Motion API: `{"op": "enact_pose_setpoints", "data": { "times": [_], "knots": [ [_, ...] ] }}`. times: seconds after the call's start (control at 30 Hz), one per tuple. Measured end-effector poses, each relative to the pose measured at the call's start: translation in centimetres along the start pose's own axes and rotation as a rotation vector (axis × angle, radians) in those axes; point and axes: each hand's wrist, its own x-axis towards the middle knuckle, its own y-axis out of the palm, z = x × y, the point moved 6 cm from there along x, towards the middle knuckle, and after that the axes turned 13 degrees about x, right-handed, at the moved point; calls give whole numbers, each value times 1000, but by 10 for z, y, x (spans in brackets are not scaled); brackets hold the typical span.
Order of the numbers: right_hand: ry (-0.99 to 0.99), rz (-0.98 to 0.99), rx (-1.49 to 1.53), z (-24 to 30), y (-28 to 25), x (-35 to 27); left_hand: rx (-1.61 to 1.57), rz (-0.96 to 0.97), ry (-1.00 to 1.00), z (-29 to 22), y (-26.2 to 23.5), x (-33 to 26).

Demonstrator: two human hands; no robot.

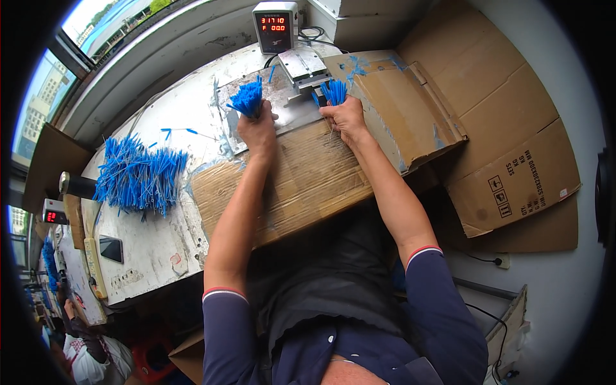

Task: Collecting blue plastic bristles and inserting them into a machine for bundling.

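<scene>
Clasping blue bundle, left fingers curled; right fingers gripping smaller bundle.

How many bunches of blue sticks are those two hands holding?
2: the left bunch is in the left hand, the right bunch is in the right hand. The blue heap on the table isn't held. No others look hidden.

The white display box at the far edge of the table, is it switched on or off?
On: the display box shows lit red digits on its dark front panel.
</scene>
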Motion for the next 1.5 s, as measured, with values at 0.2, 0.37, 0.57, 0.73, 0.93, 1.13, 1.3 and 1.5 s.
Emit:
{"op": "enact_pose_setpoints", "data": {
  "times": [0.2,0.37,0.57,0.73,0.93,1.13,1.3,1.5],
  "knots": [
    [24,-38,-37,-1,4,4,22,-9,101,4,-1,-4],
    [29,-41,-21,-4,-1,4,-47,-24,98,4,2,-5],
    [69,-44,-20,-6,-3,2,226,-128,519,-29,1,-13],
    [88,45,67,-4,-2,-7,452,79,552,-28,16,-16],
    [119,103,306,-9,-10,-12,503,155,531,-38,29,-15],
    [93,-13,224,-1,-9,-20,573,164,518,-41,29,-17],
    [115,31,163,-2,-9,-19,675,132,551,-35,35,-17],
    [83,58,143,0,-8,-24,715,21,562,-30,27,-15]
  ]
}}
